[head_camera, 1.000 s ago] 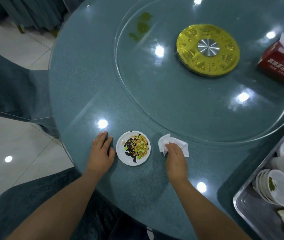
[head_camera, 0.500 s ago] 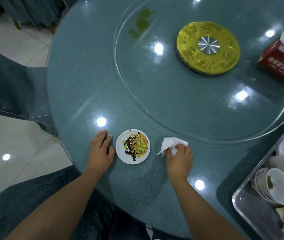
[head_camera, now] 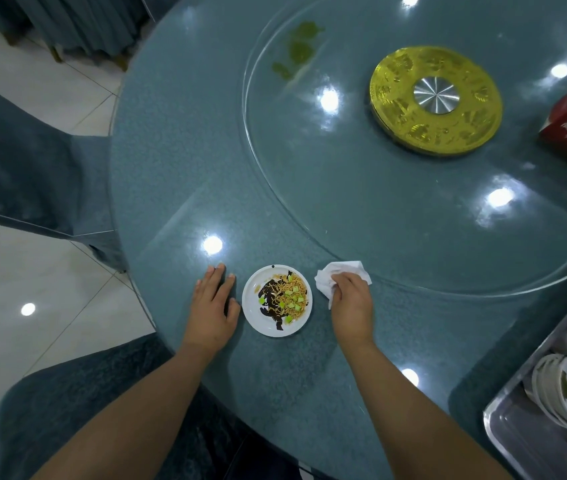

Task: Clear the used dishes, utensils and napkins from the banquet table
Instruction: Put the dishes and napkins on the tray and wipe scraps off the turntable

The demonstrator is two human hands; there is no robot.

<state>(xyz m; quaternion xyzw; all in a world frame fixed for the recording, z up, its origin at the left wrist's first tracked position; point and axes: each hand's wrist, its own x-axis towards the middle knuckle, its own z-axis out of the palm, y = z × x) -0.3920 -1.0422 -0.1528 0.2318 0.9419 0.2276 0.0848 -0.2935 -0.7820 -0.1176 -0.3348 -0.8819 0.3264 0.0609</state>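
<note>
Left hand [head_camera: 214, 306]: flat, fingers straight, on bench [head_camera: 178, 161] near its front edge, just left of small plate [head_camera: 277, 301] of noodle scraps. Right hand [head_camera: 351, 301]: apparently gripping crumpled napkin [head_camera: 335, 276], right of plate. Beyond: bare glass turntable [head_camera: 361, 209], gold hub [head_camera: 436, 100].

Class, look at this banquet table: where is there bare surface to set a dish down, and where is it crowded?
Bare: the glass turntable between gold hub and plate, and the table left of it. Crowded: the tray of stacked bowls, and around both hands.
</note>
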